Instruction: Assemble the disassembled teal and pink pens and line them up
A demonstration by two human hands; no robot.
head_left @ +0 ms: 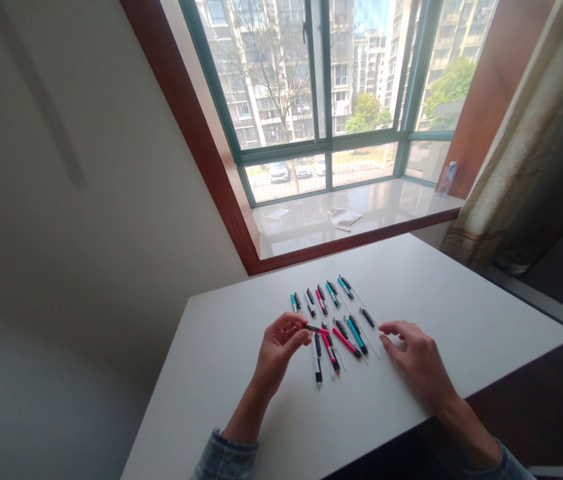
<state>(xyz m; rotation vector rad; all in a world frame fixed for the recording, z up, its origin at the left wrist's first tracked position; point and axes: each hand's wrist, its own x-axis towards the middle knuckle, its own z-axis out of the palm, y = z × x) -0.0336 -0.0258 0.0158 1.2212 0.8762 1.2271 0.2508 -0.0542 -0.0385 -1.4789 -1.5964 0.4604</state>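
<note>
My left hand [281,347] pinches a red and black pen barrel [317,329] between thumb and fingertips, above the lower row of pen parts. To the right, my right hand [414,360] hovers low over the table with thumb and index finger a little apart. Its fingertips are close to a black pen piece [368,318] with a thin refill. Below the hands' line lie a white and black barrel [318,363], a red barrel [346,343] and a teal barrel [358,336]. Thin pale refills and black grip pieces lie beside them.
Farther back on the white table [221,373] runs another row of pen parts, including a red barrel [321,301] and a teal barrel [332,295]. Beyond is a window sill [296,233] holding a crumpled cloth [344,219] and a clear bottle [446,179]. A curtain [501,167] hangs right.
</note>
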